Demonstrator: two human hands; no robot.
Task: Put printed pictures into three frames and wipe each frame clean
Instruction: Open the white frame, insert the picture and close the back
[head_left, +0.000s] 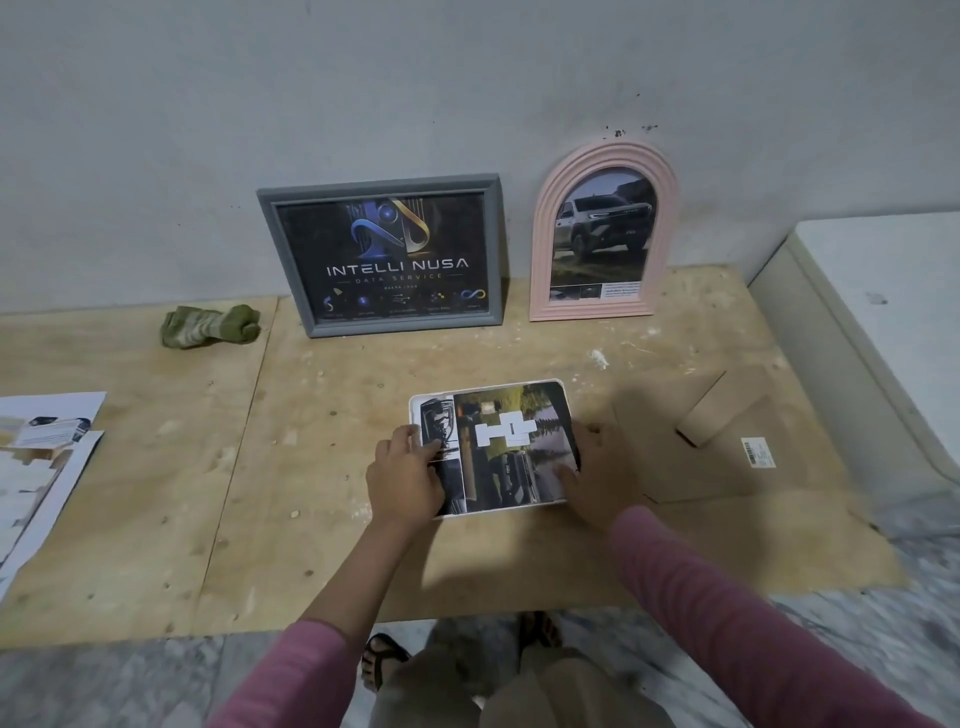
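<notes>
Two frames already stand upright against the grey wall at the back of the plywood worktop: a grey rectangular frame showing a dark poster that reads "INTELLI NUSA", and, just to its right, a pink arched frame holding a picture of a pickup truck. Nearer the person, a third frame with a white rim lies flat on the worktop, a printed picture of dark vehicle images showing in it, with a small white shape at its middle. The left hand rests on the frame's left edge, fingers bent and pressing down on it; the right hand lies spread at the right edge, fingertips on the picture's lower right corner. Neither hand is closed around anything. To the right of the frame lies a brown backing board with a folded stand and a barcode sticker. A crumpled green cloth sits near the wall to the left of the grey frame, and loose printed sheets lie at the worktop's far left edge. Both sleeves are pink.
</notes>
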